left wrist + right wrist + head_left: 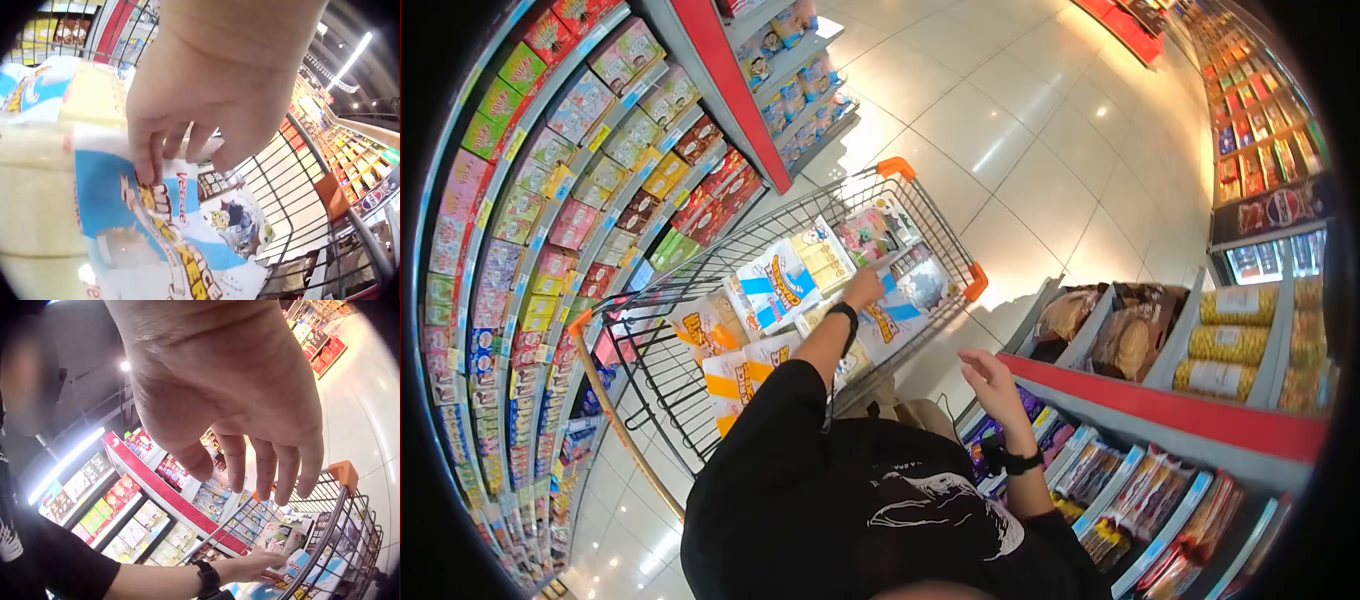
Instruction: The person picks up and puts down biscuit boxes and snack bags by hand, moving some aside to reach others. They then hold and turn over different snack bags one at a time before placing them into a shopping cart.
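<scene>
In the head view my left hand (863, 290) reaches down into a wire shopping cart (650, 380). Its fingertips are right at the upper part of a blue-and-white bag of milk rice crackers (169, 219), with the thumb apart from the bag in the left wrist view. More snack bags (775, 287) lie beside it in the cart, and a pack with cartoon figures (234, 219) is just beyond. My right hand (992, 385) hovers outside the cart near the shelf, fingers loosely extended and holding nothing.
Shelves of boxed snacks (530, 200) line the left side. Close on the right stands a display with a red edge strip (1150, 400), holding yellow cans (1230, 340) and packets. Orange corner pieces (975, 282) cap the cart's end. Tiled floor (1000, 140) extends ahead.
</scene>
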Motion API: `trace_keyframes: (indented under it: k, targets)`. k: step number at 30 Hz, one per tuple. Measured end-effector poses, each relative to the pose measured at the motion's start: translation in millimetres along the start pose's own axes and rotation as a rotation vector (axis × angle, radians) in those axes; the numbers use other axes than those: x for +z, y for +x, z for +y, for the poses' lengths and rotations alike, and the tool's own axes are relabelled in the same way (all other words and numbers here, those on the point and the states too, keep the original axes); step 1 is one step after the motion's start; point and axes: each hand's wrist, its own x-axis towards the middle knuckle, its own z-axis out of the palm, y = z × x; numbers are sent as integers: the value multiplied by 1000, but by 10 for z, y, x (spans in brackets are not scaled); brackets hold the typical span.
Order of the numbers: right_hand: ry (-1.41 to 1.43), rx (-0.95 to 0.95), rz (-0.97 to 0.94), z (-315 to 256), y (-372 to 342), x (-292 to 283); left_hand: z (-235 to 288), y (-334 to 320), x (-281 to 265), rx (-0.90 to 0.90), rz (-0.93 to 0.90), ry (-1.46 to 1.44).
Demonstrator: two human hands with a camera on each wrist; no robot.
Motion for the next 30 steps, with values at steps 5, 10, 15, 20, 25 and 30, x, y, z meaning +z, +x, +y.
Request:
trace_keyframes:
  k: [5,10,15,20,25,30]
  targets:
    - [-115,67,-109,-205,536,-4,-53,-79,280,94,277,43]
    - [-199,-31,-276,-358,1113,59,-57,104,285,-35,189,116]
    - [-297,-119,-454,-436,1688,132,-71,73,266,25,104,129]
    - [-215,-86,-624,-355,2511,188,186,-471,-380,35,178,-62]
    - [-189,-124,-784,26,3246,787,196,-1362,-815,-90,244,-341]
    - [-688,-9,-905,175,3424,1583,444,-1970,-824,-135,463,-486]
